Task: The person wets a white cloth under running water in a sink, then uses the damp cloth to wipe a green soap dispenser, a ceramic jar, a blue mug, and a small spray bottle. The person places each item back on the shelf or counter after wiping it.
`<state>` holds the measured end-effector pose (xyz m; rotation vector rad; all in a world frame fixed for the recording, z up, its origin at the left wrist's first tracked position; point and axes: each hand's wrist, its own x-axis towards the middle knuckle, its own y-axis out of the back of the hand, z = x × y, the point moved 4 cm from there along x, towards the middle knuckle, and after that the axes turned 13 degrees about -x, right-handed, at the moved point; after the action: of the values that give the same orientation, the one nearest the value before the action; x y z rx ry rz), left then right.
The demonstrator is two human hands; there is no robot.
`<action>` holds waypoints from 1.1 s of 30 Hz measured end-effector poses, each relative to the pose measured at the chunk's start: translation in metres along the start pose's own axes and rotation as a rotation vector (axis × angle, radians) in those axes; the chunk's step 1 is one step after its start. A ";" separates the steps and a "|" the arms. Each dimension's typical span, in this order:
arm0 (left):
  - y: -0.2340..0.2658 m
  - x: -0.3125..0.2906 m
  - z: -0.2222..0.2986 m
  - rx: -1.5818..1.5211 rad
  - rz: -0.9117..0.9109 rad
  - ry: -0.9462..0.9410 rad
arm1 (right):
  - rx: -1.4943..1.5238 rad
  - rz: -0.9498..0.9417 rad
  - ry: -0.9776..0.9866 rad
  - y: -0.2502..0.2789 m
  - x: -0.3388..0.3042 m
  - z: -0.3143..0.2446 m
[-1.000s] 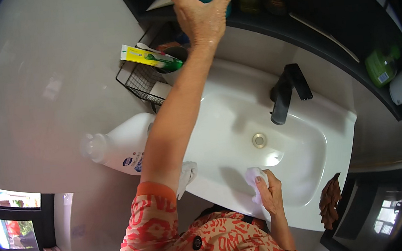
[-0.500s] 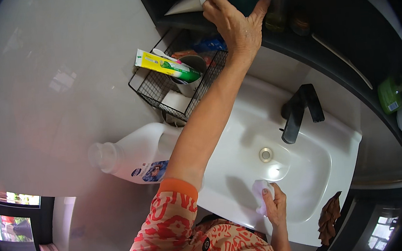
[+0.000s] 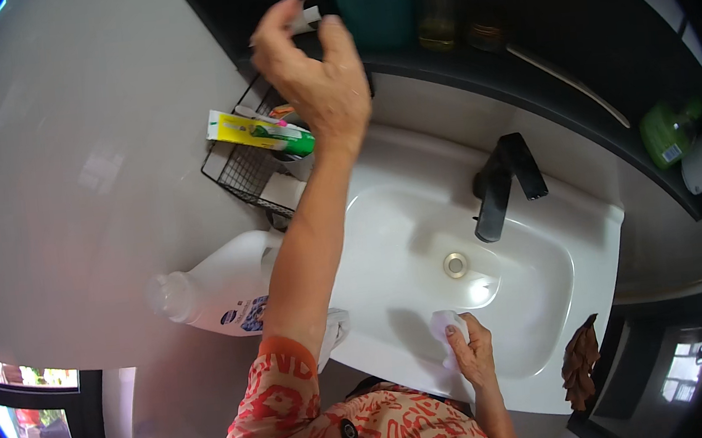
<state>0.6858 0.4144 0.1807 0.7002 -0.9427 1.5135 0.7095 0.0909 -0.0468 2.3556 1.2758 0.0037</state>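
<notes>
My left hand [image 3: 316,79] reaches up to the dark shelf [image 3: 412,63], thumb and fingers apart around a white tube [image 3: 308,19] that is partly hidden by the hand. Just right of it stands a dark green container [image 3: 377,5]. Low over the near side of the white sink [image 3: 387,241], my right hand [image 3: 475,352] is closed on a pale lilac cloth [image 3: 445,335], crumpled and soft; whether it is a cloth or a sponge is hard to tell.
Below my left arm are a wire basket [image 3: 237,177] with a toothpaste tube [image 3: 254,133] and a big white jug [image 3: 222,282]. A black faucet [image 3: 497,196] rises behind the basin. The shelf holds a clear bottle [image 3: 436,16] and a green bottle [image 3: 668,136]. Brown cloth-like material [image 3: 581,366] hangs at right.
My left hand has moved left along the shelf, from the green container to the white tube. My right hand keeps hold of the cloth in the sink. The view has shifted slightly.
</notes>
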 end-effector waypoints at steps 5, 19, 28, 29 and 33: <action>-0.052 -0.034 0.034 -0.051 -0.230 0.003 | -0.039 0.031 0.063 0.003 -0.001 -0.001; -0.105 -0.046 0.031 0.177 -0.126 0.135 | 0.038 0.091 -0.010 0.025 -0.018 0.027; -0.042 -0.077 0.060 -0.406 -0.053 0.276 | 0.045 0.068 -0.018 0.040 -0.024 0.025; -0.028 -0.093 0.069 -0.557 -0.062 0.431 | 0.059 0.075 -0.027 0.043 -0.025 0.028; 0.026 -0.163 0.086 -0.919 -0.139 1.004 | 0.109 0.288 0.103 0.072 -0.021 -0.021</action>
<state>0.6798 0.2573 0.0804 -0.6138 -0.6440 0.9254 0.7504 0.0487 0.0045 2.6440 0.9924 0.1516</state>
